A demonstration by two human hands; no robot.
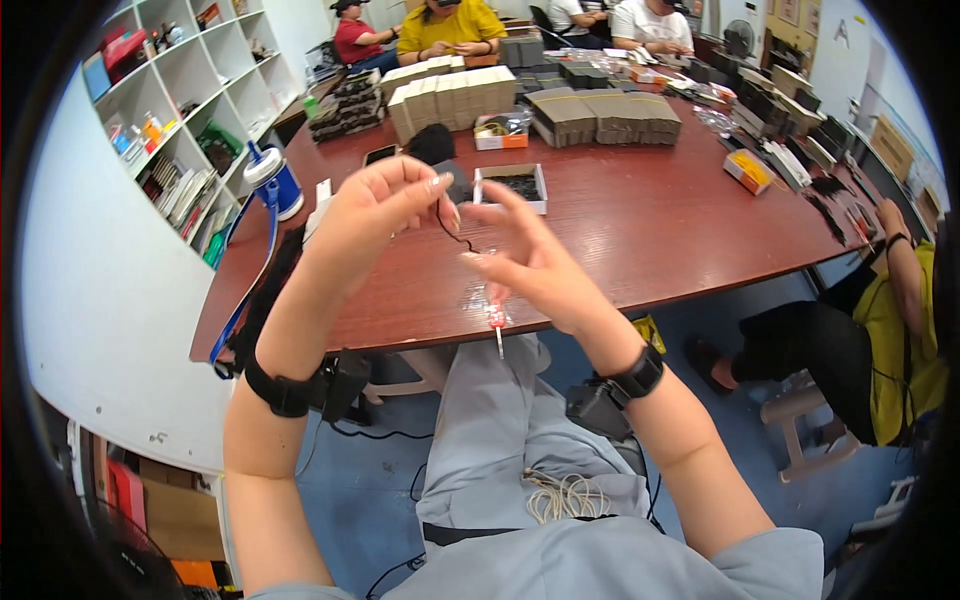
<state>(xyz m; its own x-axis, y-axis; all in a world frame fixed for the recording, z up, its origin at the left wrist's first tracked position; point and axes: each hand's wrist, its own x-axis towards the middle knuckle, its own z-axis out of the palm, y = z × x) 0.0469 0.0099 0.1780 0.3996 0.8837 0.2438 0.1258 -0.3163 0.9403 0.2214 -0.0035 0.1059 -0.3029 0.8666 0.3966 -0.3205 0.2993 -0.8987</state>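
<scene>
Black, thread-thin cord (455,236) is dangling from the left hand (385,200), whose thumb and fingertips appear to be pinching its upper end. Opposite, the right hand (540,265) is hovering with thumb and fingers spread, the thumb close to the cord's lower end; whether they are touching, one cannot tell. The cord is hanging on the near, left side of a shallow white cardboard box (525,208) of small black pieces.

Passing the cord between the hands appears to be the step under way; the next move seems to be calling for a fine right-hand pinch on the loose end.

Nearer than the box, a slim red-handled tool (497,315) is jutting over the edge of the glossy dark-red table (620,215). Beyond the box, cream-coloured stacks (455,105) and grey-brown cardboard stacks (605,120) are standing; farther still, a person in a yellow top (452,35) is sitting.
</scene>
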